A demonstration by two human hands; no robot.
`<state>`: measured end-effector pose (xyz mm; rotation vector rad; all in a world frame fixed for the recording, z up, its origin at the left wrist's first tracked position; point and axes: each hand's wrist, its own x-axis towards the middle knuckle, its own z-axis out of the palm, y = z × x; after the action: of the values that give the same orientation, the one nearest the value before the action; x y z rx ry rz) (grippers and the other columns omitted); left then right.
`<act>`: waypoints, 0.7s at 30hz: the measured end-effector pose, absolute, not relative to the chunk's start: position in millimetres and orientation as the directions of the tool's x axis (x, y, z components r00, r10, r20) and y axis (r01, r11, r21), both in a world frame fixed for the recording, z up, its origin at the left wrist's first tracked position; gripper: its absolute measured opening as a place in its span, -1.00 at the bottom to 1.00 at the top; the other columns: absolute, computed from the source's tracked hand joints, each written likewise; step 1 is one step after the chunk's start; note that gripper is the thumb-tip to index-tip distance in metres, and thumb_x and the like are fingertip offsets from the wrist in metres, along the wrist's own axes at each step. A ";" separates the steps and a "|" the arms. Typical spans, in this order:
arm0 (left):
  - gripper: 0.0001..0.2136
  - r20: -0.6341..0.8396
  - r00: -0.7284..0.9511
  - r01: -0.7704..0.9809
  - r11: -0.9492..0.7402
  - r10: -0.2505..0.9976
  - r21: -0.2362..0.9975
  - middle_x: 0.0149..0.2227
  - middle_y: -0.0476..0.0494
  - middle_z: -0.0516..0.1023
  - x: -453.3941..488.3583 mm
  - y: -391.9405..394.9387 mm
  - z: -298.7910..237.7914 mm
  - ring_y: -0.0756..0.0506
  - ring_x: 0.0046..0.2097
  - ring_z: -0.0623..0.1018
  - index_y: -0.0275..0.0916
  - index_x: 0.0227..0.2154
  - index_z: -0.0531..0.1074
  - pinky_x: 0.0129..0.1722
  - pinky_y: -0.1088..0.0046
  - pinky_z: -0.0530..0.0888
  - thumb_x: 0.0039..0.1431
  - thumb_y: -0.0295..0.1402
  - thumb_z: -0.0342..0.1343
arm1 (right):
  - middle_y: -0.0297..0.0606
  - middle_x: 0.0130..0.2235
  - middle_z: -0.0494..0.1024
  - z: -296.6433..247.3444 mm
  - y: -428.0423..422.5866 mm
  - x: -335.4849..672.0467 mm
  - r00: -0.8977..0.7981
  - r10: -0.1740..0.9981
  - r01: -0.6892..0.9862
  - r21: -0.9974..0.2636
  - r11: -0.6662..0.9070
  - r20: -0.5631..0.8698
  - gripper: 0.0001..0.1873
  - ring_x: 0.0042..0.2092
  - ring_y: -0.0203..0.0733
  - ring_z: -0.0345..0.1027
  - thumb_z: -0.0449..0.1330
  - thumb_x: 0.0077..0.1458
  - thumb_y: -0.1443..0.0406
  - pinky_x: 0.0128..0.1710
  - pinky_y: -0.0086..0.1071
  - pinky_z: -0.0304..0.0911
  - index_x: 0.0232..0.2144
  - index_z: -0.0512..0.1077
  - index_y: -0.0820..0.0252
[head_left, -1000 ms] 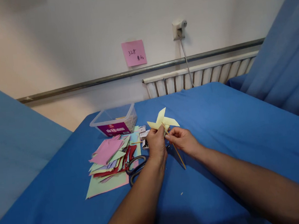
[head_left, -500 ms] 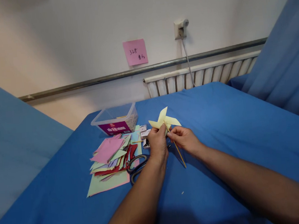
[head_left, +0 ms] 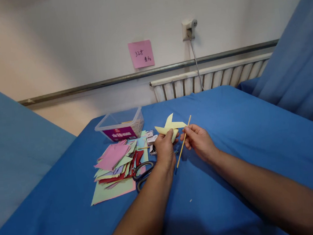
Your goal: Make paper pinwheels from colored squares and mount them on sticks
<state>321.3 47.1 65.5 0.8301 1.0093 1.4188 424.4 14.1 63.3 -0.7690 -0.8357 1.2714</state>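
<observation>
A pale yellow paper pinwheel (head_left: 170,124) is pinched in my left hand (head_left: 164,148), its pointed blades spread above the thumb. Between the thumb and fingers of my right hand (head_left: 199,141) is a thin yellowish stick (head_left: 180,157), slanting with its upper end to the right. The stick stands just right of the pinwheel, apart from its centre. Under my left forearm lie dark-handled scissors (head_left: 143,172), their blades mostly hidden. Small open boxes (head_left: 152,140) sit just behind my left hand, partly covered by it.
A pile of coloured paper pieces (head_left: 116,162) lies on the blue cloth (head_left: 220,207) to the left. Behind it stands a clear plastic tub (head_left: 120,117) with a purple label, holding sticks. A wall with a metal rail (head_left: 100,85) and a radiator (head_left: 213,77) borders the far side.
My right hand has shifted slightly right with the stick, which has come away from the pinwheel's centre and now leans the other way. The pinwheel stays in my left hand.
</observation>
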 end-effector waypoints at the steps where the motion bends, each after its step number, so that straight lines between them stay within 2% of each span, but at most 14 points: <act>1: -0.75 -0.080 -0.098 -0.397 0.035 0.992 0.917 -0.50 -0.11 0.52 321.1 47.5 65.2 -0.03 -0.48 0.49 -0.34 -0.44 0.46 -0.47 0.47 0.39 -0.19 -0.29 0.27 | -0.39 -0.51 0.51 64.8 13.6 425.1 0.113 0.989 -0.507 -0.849 0.144 0.101 -0.66 -0.66 -0.44 0.23 0.25 0.00 0.04 -0.72 -0.56 0.09 -0.44 0.32 0.19; 7: -0.75 -0.161 -0.085 -0.462 0.105 0.983 0.881 -0.44 -0.11 0.53 319.9 51.3 61.8 -0.02 -0.45 0.50 -0.32 -0.39 0.45 -0.48 0.50 0.39 -0.20 -0.36 0.27 | -0.39 -0.50 0.50 69.7 10.4 427.7 0.154 0.984 -0.554 -0.816 0.163 0.092 -0.67 -0.63 -0.45 0.25 0.29 -0.02 0.08 -0.66 -0.55 0.17 -0.45 0.33 0.20; 21: -0.80 -0.185 -0.073 -0.479 0.128 0.980 0.869 -0.44 -0.11 0.53 320.9 45.5 69.3 -0.01 -0.45 0.50 -0.34 -0.40 0.47 -0.48 0.51 0.38 -0.16 -0.39 0.25 | -0.38 -0.48 0.50 70.9 9.0 426.8 0.183 0.981 -0.533 -0.832 0.152 0.061 -0.62 -0.59 -0.42 0.30 0.30 -0.05 0.04 -0.63 -0.54 0.24 -0.44 0.31 0.20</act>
<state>320.9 45.5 69.3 0.6707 0.9919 1.3648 426.8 9.0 70.9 -0.7764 -0.7235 1.2345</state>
